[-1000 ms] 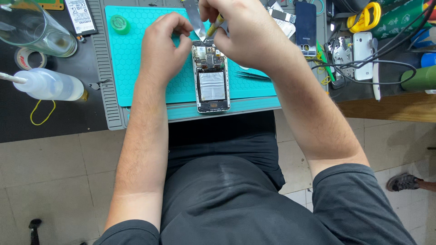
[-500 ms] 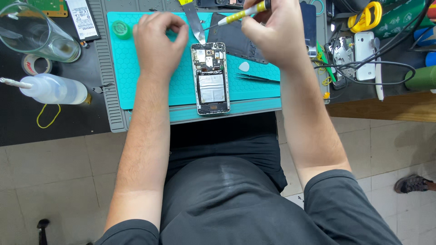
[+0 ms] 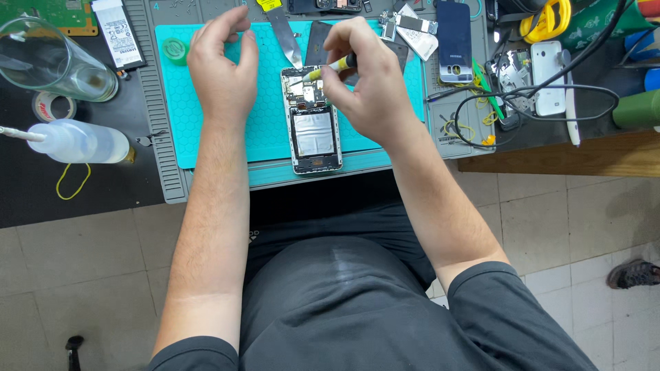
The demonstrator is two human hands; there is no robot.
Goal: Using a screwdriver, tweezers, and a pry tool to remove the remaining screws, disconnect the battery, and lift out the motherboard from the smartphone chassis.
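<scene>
An opened phone (image 3: 313,130) with its back off lies on the teal work mat (image 3: 206,130), showing a silver battery and a circuit board at its top end. My right hand (image 3: 368,82) is shut on a yellow-handled screwdriver (image 3: 328,67), whose tip points down-left at the phone's upper board. My left hand (image 3: 221,69) rests on the mat just left of the phone's top, fingers loosely curled and apart, holding nothing. A metal pry blade (image 3: 284,36) and a dark back cover (image 3: 317,40) lie above the phone.
A clear glass (image 3: 48,60), tape roll (image 3: 53,106), squeeze bottle (image 3: 75,141) and yellow rubber band (image 3: 72,180) sit at left. A blue phone (image 3: 454,41), white device (image 3: 548,75), black cables (image 3: 536,103) and yellow cutters (image 3: 546,17) crowd the right. A small green cap (image 3: 176,49) lies on the mat.
My right hand lifted the screwdriver up and away from the phone, then brought it back down to the phone's upper board. My left hand stayed beside the phone.
</scene>
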